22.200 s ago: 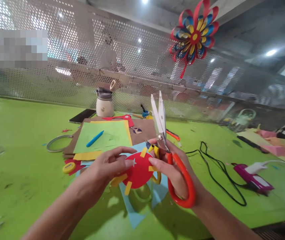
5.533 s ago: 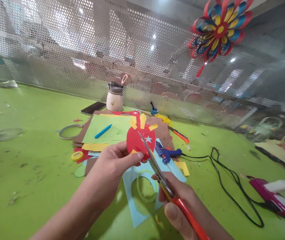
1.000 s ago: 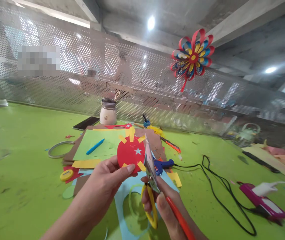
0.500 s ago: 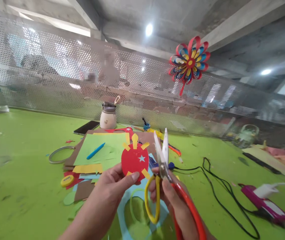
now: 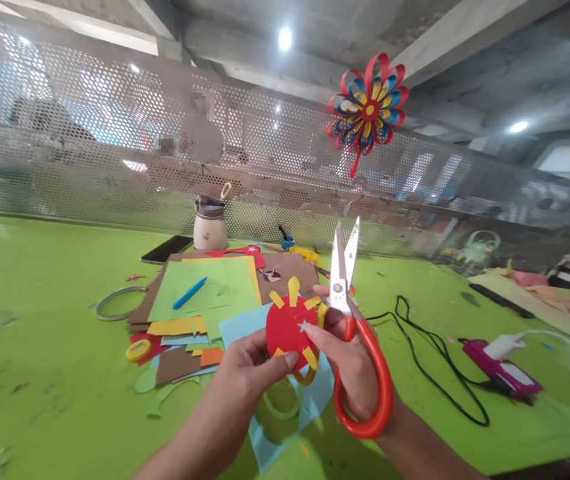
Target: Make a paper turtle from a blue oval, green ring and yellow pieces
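Your green table [image 5: 55, 373] spanned the lower frame, littered with paper scraps [image 5: 179, 367]; a perforated screen [image 5: 289, 153] crossed behind it, beneath a concrete ceiling [image 5: 245, 33]. The red paper disc [image 5: 282, 327], at centre frame, carried yellow tabs [image 5: 293, 292] along its edge and a pale-blue star [image 5: 303, 326]. Your left hand [image 5: 242, 380] clamped its lower edge, thumb foremost; your right hand [image 5: 355, 370] had fingers wrapped around the parted scissors [image 5: 338, 288], thumb beside the star.

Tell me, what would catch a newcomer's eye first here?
Probably the red, blue and yellow paper flower, high up right of centre. Below it, the right hand holds open scissors, tips upward. Left of them, the left hand grips a red paper disc edged with yellow tabs.
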`<state>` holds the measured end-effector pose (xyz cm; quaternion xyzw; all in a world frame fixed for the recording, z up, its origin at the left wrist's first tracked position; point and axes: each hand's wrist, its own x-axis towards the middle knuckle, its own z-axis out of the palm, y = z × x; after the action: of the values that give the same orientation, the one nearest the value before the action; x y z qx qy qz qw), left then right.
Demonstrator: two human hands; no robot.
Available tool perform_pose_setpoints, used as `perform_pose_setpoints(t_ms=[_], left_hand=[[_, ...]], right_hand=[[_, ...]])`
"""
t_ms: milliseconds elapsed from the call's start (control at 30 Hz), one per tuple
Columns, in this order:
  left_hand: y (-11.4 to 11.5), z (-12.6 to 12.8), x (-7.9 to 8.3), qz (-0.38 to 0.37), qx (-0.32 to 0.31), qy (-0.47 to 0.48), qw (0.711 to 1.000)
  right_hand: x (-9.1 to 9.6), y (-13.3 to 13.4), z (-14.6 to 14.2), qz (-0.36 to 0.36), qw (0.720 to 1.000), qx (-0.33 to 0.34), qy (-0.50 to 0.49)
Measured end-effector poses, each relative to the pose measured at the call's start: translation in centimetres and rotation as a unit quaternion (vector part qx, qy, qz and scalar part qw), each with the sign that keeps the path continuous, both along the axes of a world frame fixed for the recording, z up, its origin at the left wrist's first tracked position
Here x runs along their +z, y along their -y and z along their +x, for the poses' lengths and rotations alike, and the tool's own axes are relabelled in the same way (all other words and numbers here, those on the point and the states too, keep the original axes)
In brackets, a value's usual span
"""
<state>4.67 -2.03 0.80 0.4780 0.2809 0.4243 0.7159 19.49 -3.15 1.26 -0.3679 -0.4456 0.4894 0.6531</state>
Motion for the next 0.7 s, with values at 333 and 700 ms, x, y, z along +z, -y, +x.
perform_pose_setpoints(t_ms=[333, 700], left_hand=[[0.1, -0.5, 1.5, -0.027, 0.039, 0.052, 0.998], [-0.7, -0.9, 1.5, -0.067, 0.022, -0.035, 0.997]], right_hand=[[0.2, 0.3, 0.3, 0.023, 0.997, 0.005, 0.069], [0.4, 0.1, 1.2, 0.067, 0.976, 0.026, 0.205]])
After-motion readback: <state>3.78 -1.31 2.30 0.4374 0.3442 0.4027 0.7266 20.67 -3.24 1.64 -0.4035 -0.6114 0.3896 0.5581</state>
